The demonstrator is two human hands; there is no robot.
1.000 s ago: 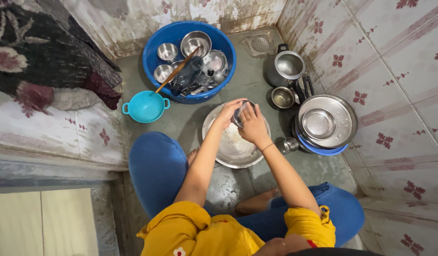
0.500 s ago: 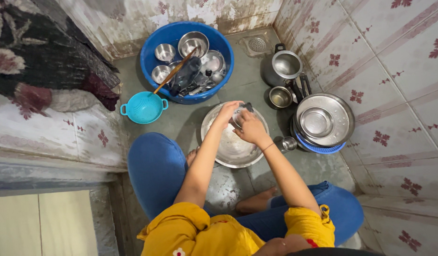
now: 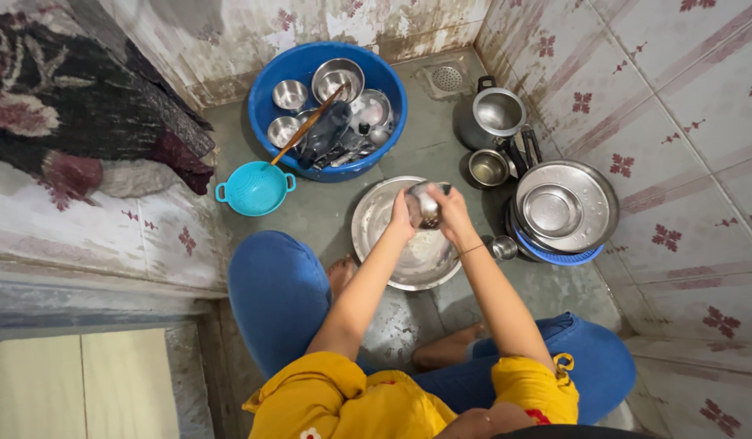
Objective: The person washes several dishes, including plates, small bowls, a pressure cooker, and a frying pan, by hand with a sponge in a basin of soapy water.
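Note:
I squat on a tiled floor over a wide steel plate (image 3: pixel 376 236) with soapy water. Both hands hold a small steel cup (image 3: pixel 427 205) just above the plate. My left hand (image 3: pixel 400 218) grips its left side. My right hand (image 3: pixel 453 213) wraps its right side, fingers over the rim. Part of the cup is hidden by my fingers.
A blue tub (image 3: pixel 388 81) behind the plate holds steel bowls, utensils and a wooden spoon. A teal colander (image 3: pixel 255 188) sits to the left. At the right are a steel pot (image 3: pixel 491 118), a small steel cup (image 3: pixel 487 167) and stacked steel plates (image 3: pixel 567 207). A floor drain (image 3: pixel 446 78) lies in the corner.
Both hands have stayed together on the cup over the plate, shifting and turning it slightly. Nothing else in view has moved.

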